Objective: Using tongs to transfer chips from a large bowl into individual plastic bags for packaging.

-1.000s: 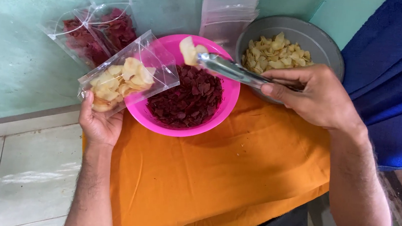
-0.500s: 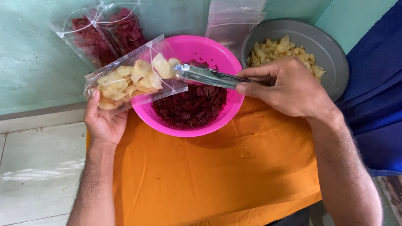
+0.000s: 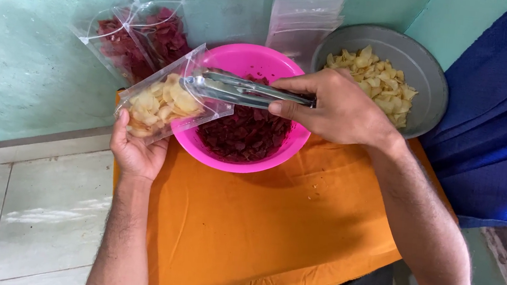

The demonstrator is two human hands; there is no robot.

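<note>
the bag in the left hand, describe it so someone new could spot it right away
Start at the pink bowl on the orange cloth. At its left rim, the left hand holds a clear bag. Unlike the bags of dark red chips behind, it holds pale yellow chips.

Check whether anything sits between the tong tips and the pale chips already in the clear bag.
Nothing visible does. The metal tongs, held in the right hand, reach through the open mouth of the clear bag that the left hand holds beside the pink bowl; their tips meet the pale chips.

The tongs (image 3: 234, 89) tips are hidden inside the clear bag (image 3: 168, 100) among pale chips.
</note>
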